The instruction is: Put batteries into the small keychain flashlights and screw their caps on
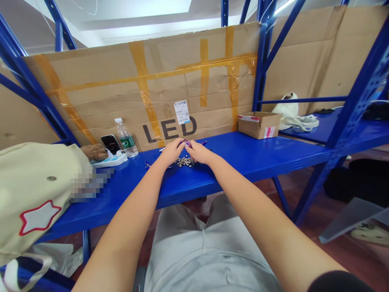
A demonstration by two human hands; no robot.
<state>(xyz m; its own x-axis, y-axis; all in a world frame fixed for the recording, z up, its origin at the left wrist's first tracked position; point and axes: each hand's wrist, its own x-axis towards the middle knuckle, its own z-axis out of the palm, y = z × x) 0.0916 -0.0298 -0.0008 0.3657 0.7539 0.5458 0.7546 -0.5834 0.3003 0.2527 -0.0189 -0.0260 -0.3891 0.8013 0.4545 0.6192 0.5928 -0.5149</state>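
Observation:
Over the blue shelf my left hand [174, 151] and my right hand [198, 151] meet, fingers closed round a small shiny purple object [187, 143]. Most of that object is hidden by the fingers, so its kind cannot be told. Just below the hands lies a loose pile of small round metallic pieces [186, 162]. A thin purple stick-like item [204, 142] shows behind my right hand. Beside my left forearm lies a small blue-purple item [147, 164], partly covered by the arm.
A water bottle [127, 140], a phone [110, 144] and a white power strip [111, 161] stand at the back left. A cream bag [36, 182] fills the near left. An open cardboard box [259, 126] sits right, before a tall cardboard panel [170, 89].

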